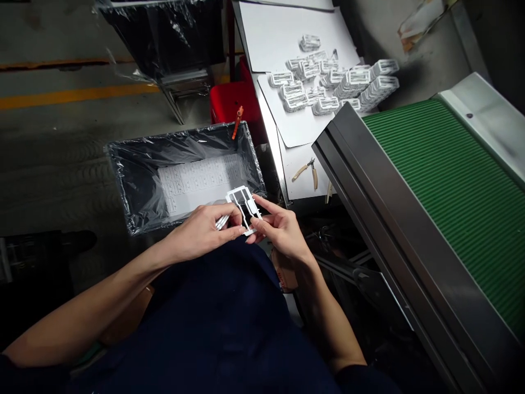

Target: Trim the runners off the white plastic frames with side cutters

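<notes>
A thin white plastic frame (245, 203) with cut-out openings is held up between both hands in front of my body. My right hand (283, 227) grips its right side, thumb on the face and fingers along the edge and behind. My left hand (207, 230) is closed, with its thumb and fingertips at the frame's lower left. Tucked in the left fingers are more white plastic pieces (222, 221), partly hidden. Just beyond the hands, a bin (118, 186) lined with black plastic holds rows of similar white parts (197, 178).
To the right slants a conveyor with a green ribbed belt (443, 180) and metal side rail. Stacks of white frames (315, 82) stand on a paper-covered table (287, 24). Beige-handled nippers (305, 174) lie nearer. An orange-handled tool (237, 121) rests at the bin's rim, before a red stool (229, 101).
</notes>
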`<state>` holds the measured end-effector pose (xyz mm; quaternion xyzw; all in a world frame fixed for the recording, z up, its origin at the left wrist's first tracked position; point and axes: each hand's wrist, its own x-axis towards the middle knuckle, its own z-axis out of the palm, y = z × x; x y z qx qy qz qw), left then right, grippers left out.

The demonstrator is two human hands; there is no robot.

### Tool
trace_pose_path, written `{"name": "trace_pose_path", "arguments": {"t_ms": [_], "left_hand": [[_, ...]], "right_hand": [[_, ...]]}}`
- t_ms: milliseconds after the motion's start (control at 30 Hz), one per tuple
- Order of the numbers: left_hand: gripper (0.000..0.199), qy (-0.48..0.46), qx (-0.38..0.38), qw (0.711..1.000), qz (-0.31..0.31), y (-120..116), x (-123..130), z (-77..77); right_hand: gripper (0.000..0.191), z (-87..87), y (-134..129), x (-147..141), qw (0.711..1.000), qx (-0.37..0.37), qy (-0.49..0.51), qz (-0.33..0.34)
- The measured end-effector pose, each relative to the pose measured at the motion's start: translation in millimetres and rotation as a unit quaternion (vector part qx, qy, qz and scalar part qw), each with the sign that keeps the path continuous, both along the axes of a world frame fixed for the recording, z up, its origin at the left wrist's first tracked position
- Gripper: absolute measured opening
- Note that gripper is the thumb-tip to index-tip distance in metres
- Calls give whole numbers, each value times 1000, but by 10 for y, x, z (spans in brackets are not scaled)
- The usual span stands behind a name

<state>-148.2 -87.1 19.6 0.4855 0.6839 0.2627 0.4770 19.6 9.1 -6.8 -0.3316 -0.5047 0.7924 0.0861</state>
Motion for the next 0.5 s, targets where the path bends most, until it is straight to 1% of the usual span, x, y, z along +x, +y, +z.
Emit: {"name": "trace_pose_path", "arguments": {"t_ms": [100, 233, 367, 500], "left_hand": [[16, -3, -15, 1000, -23, 39, -8, -6], [19, 40, -13, 997, -62, 103, -24, 5], [22, 77, -5, 994, -81, 158, -33, -10], [23, 93, -4, 991, -94, 189, -27, -33]], "right_hand": [[71, -16, 16, 15, 1000, -20, -1, 3], [69, -24, 29, 12, 1000, -24, -14, 7], [69, -30, 37, -2, 999, -24, -25, 4], [69, -40, 38, 0, 999, -19, -31, 5]]}}
